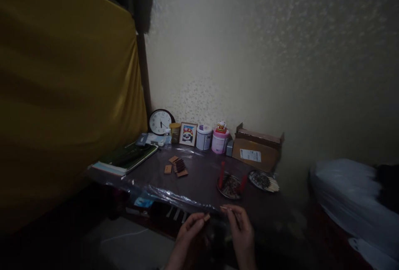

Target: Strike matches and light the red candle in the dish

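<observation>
My left hand [190, 229] is closed on a small tan matchbox [206, 217], held between thumb and fingertips just in front of the table edge. A thin matchstick [223, 207] sticks out of the pinched fingers of my right hand [239, 227], a little apart from the matchbox. Beyond my right hand stands a round dish [230, 191] of dark bits, with one red candle [221, 175] at its left and another red candle [243, 184] at its right. To its right, a second plate [256, 173] bears dark-tipped matches, their pale sticks pointing right. Several similar matchboxes [178, 165] lie heaped farther back.
A plastic-covered table [199, 187] meets the wall. Along its back stand a clock [161, 122], a panda picture [188, 134], a white tin [204, 137], a pink tin [220, 142] and a cardboard box [257, 149]. A large book [127, 159] lies left, beside a yellow curtain [71, 95].
</observation>
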`<state>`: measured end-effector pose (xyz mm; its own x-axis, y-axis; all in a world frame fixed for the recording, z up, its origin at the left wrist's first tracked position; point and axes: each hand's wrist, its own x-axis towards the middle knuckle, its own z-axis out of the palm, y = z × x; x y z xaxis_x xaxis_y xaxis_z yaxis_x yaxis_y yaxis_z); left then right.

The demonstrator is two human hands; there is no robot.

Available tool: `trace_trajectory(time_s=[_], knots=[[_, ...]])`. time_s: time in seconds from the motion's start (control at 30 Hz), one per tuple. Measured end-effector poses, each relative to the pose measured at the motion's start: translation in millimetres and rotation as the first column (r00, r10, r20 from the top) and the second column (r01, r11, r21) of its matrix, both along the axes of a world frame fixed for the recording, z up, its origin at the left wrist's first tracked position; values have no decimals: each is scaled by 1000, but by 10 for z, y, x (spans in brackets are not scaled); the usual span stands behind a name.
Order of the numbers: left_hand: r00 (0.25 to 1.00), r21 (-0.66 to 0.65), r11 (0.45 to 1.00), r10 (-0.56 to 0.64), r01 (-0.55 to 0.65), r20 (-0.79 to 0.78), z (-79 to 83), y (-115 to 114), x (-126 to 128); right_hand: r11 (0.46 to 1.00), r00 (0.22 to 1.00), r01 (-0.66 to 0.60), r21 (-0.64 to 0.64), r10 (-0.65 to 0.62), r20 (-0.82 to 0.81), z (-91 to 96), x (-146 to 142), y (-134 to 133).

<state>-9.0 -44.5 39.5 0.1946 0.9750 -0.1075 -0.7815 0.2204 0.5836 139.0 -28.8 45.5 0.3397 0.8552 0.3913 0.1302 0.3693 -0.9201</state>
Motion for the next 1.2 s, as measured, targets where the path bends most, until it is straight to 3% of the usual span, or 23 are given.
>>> trace_trajectory(time_s=[0.17, 0.37, 0.67, 0.9, 0.97, 1.03, 1.13, 1.2], knots=[[993, 4, 998, 56, -55, -103, 156, -63, -17, 988, 964, 0, 156, -42, 264, 95, -120, -174], [988, 85, 995, 68, -56, -137, 198, -98, -1, 971, 877, -42, 235, -77, 475, 85, -135, -245], [990, 104, 993, 66, -53, -123, 241, -97, 19, 951, 851, -47, 304, -121, 512, 189, -121, -225], [992, 73, 996, 62, -55, -107, 298, -79, 24, 910, 891, -29, 413, -164, 424, 302, -110, -329], [991, 79, 995, 74, -66, -113, 308, -75, 26, 919, 862, -65, 390, -145, 486, 216, -92, -260], [989, 88, 994, 77, -66, -129, 311, -78, 19, 956, 817, -71, 286, -108, 566, 78, -46, -129], [985, 110, 993, 68, -51, -157, 295, -86, -12, 979, 877, 104, 177, -174, 448, -87, 56, 48], [982, 118, 992, 76, -55, -175, 269, -81, -37, 980, 919, 160, 121, -192, 345, -98, 108, 87]])
